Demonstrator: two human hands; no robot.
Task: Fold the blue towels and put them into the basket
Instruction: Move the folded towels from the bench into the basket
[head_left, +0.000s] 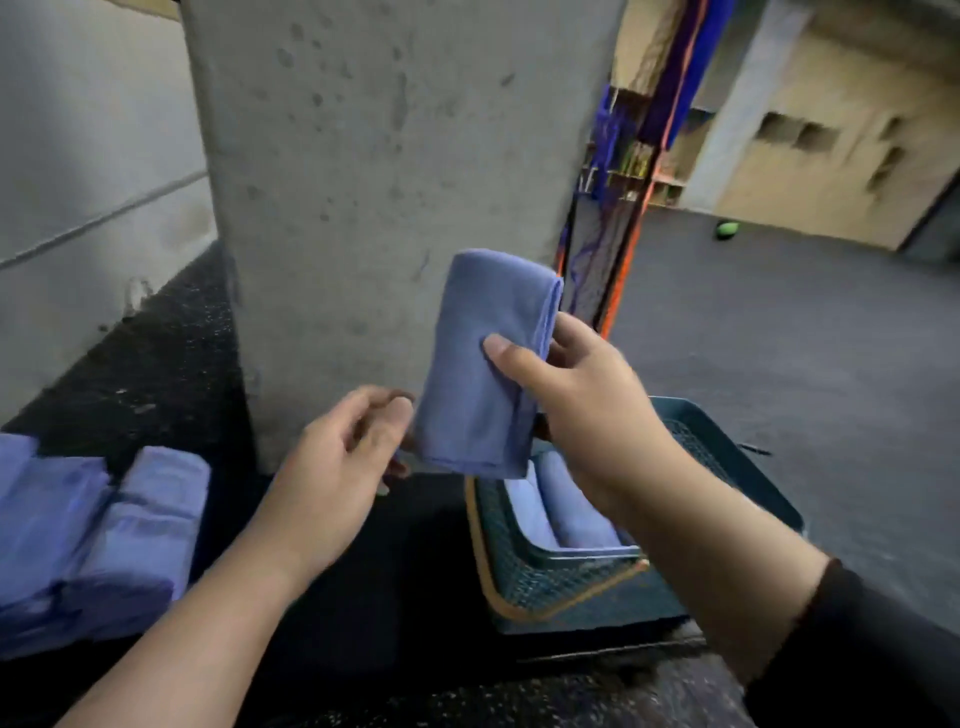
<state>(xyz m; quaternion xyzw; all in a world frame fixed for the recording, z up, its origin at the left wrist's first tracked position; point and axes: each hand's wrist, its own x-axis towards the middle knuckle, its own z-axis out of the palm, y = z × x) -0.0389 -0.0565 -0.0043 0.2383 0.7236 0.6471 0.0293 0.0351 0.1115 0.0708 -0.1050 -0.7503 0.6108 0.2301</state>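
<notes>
The right hand (582, 395) has its fingers (506, 353) curled round a folded blue towel (483, 364), thumb flat on the front, holding it upright in the air above the basket (561, 582). The left hand (337, 457) is just beside the towel's lower left edge, its fingers loosely bent; whether they touch the cloth cannot be told. No writing can be read anywhere. Folded towels in the basket (566, 514) lie side by side. More blue towels (104, 530) sit at the left on the dark speckled floor (171, 353), before a grey concrete pillar (384, 156)
</notes>
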